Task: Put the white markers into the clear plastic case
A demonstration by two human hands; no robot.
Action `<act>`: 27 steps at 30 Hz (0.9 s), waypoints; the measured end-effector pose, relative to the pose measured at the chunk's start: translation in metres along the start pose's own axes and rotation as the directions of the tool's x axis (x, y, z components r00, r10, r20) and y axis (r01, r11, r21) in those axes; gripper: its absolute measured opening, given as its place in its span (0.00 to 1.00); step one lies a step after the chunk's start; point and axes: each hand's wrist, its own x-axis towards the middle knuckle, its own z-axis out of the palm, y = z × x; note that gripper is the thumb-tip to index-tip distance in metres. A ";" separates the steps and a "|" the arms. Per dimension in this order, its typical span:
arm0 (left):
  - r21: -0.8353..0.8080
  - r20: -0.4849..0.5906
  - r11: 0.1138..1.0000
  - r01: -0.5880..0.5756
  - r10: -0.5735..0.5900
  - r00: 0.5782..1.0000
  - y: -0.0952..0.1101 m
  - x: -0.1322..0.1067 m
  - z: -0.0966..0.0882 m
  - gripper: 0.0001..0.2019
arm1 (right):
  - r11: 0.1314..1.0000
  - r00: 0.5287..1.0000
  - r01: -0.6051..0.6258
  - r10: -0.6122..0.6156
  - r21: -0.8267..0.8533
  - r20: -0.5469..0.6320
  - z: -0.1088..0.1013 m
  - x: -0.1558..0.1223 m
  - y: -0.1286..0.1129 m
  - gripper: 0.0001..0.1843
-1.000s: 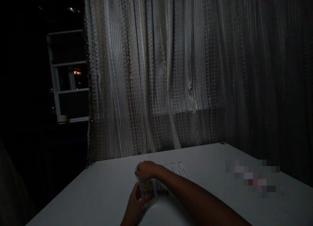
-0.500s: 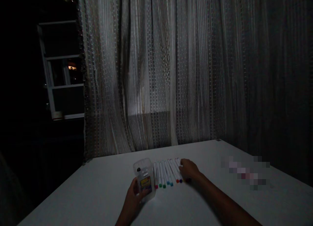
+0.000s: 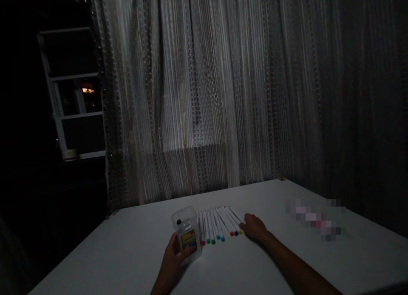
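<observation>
Left hand [image 3: 174, 256] grips the clear plastic case [image 3: 187, 233], standing it upright on the table [image 3: 127, 252]. At three o'clock of it lies the row of markers [image 3: 219, 225], side by side. Right hand [image 3: 255, 227], loosely curled, touches the row's right end. Beyond hangs a curtain [image 3: 207, 95].

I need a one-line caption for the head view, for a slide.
Left hand holds a clear case; right hand rests beside a row of markers on a white table.

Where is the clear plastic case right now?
In the head view, the clear plastic case stands on the white table, held by the left hand, just left of the row of markers.
</observation>
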 end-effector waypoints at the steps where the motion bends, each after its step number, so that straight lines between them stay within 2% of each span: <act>1: -0.003 0.004 1.000 0.002 -0.002 1.000 0.000 0.000 0.000 0.27 | 1.000 1.000 0.004 -0.004 0.010 0.013 0.000 0.000 0.002 0.13; 4: -0.002 0.006 1.000 0.005 -0.005 1.000 -0.002 0.001 -0.002 0.27 | 0.995 0.999 -0.038 0.037 0.091 0.014 0.000 0.001 0.008 0.14; 7: 0.006 -0.012 1.000 0.005 -0.005 1.000 -0.003 0.001 -0.003 0.28 | 0.965 0.985 -0.093 0.125 0.246 -0.118 -0.008 0.004 0.006 0.15; 9: 0.004 -0.001 1.000 0.000 0.000 1.000 -0.003 0.001 -0.005 0.27 | 0.928 0.962 -0.078 0.167 0.364 -0.218 -0.022 0.005 -0.005 0.13; 11: 0.002 0.022 1.000 -0.009 0.009 1.000 -0.002 0.001 -0.006 0.27 | 0.873 0.944 0.021 0.143 0.488 -0.296 -0.044 0.004 -0.025 0.11; 12: 0.004 0.025 1.000 -0.012 0.012 1.000 -0.002 0.001 -0.006 0.27 | 0.833 0.930 0.122 0.095 0.540 -0.356 -0.057 0.003 -0.038 0.09; 14: 0.016 0.020 1.000 -0.012 0.012 1.000 -0.001 0.002 -0.006 0.27 | 0.709 0.883 0.358 -0.046 0.607 -0.467 -0.084 -0.004 -0.068 0.07; 16: 0.031 0.009 0.999 -0.006 0.006 1.000 -0.001 0.002 -0.006 0.28 | 0.591 0.852 0.487 -0.157 0.643 -0.500 -0.106 -0.013 -0.098 0.08; 18: 0.037 0.011 0.999 -0.002 0.002 1.000 0.000 0.002 -0.006 0.27 | 0.546 0.837 0.542 -0.284 0.639 -0.467 -0.120 -0.021 -0.127 0.08; 20: 0.028 0.022 1.000 -0.005 0.004 1.000 -0.001 0.002 -0.005 0.26 | 0.591 0.833 0.553 -0.396 0.587 -0.386 -0.124 -0.027 -0.151 0.08; 24: 0.030 0.029 0.999 -0.014 0.013 0.999 0.001 0.002 -0.006 0.26 | 0.760 0.836 0.547 -0.513 0.350 -0.194 -0.109 -0.028 -0.188 0.07; 27: 0.043 0.002 0.999 -0.025 0.025 1.000 0.004 0.001 -0.006 0.27 | 0.792 0.808 0.583 -0.588 0.179 -0.031 -0.094 -0.030 -0.206 0.11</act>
